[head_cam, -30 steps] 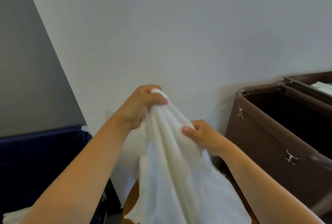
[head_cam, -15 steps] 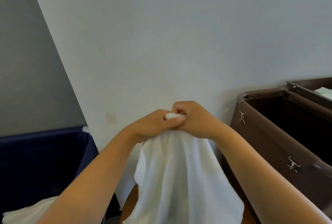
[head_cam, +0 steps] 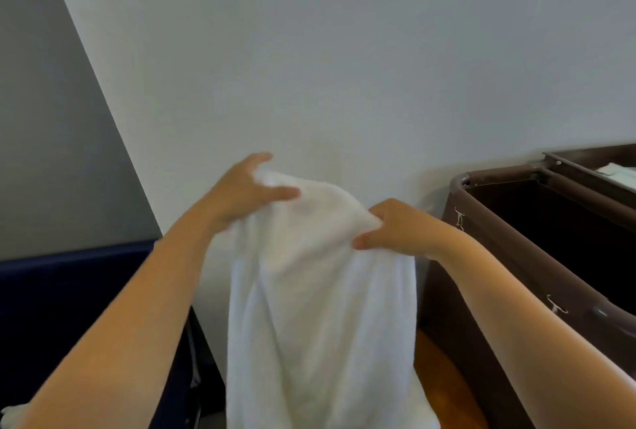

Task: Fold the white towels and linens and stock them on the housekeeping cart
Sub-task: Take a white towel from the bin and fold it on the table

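Observation:
A white towel (head_cam: 320, 308) hangs in front of me against the wall, its lower end running out of the frame. My left hand (head_cam: 241, 194) pinches its top edge at the upper left between thumb and fingers. My right hand (head_cam: 399, 229) grips the top edge a little lower on the right. The stretch of towel between the two hands arches upward. The brown housekeeping cart (head_cam: 481, 239) stands to the right, its open dark bin beside my right forearm.
A folded white linen (head_cam: 617, 170) lies in the cart's far compartment at the right edge. A dark blue bin (head_cam: 62, 298) stands on the left, with white cloth (head_cam: 12, 415) at the bottom left corner. An orange-brown wooden surface (head_cam: 444, 390) shows under the towel.
My hands met at the towel's top half a second ago and have since drawn apart along its edge, left hand up and left, right hand right. The towel now hangs wider.

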Action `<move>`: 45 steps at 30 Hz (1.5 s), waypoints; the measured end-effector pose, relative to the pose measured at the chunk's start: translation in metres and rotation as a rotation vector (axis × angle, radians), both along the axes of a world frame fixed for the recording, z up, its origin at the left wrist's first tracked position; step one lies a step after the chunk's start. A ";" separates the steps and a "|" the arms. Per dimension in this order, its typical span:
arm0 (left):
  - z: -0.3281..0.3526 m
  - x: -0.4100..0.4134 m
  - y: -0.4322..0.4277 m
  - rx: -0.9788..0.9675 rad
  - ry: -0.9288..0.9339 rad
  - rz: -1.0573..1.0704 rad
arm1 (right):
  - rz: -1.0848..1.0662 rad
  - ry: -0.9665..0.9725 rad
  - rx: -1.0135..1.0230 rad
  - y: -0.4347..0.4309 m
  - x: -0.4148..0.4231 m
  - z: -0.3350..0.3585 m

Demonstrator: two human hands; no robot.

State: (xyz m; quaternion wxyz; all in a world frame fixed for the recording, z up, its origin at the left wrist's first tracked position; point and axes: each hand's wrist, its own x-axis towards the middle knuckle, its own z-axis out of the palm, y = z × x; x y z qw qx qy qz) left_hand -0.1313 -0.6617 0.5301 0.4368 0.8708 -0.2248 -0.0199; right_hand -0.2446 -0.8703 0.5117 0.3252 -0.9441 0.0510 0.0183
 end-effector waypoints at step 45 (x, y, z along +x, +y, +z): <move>-0.057 -0.045 0.006 0.345 0.057 -0.363 | 0.177 -0.082 0.238 0.066 -0.015 -0.051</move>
